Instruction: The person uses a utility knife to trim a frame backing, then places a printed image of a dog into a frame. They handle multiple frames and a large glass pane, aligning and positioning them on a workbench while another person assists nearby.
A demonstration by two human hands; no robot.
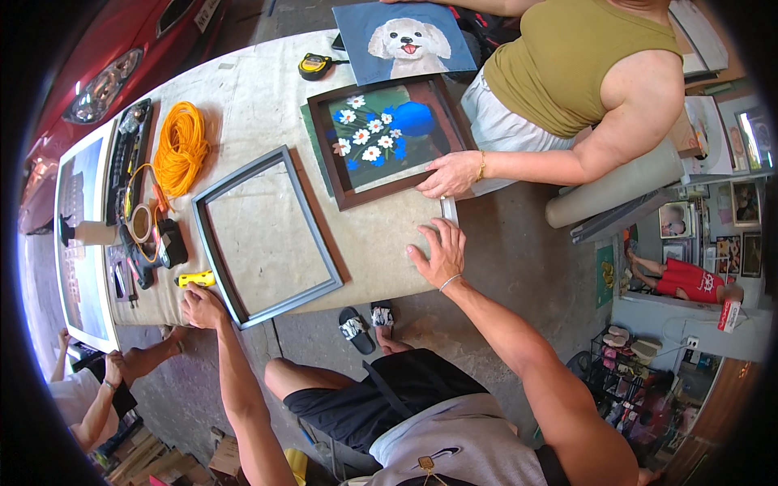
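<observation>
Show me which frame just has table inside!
The grey frame, beside the yellow tool at the left hand: table shows through it. Painted flowers show inside the dark brown frame, and the white frame at left holds a picture.

The left hand partly covers the yellow tool, and the top edge crops the olive-topped co-worker.
</observation>
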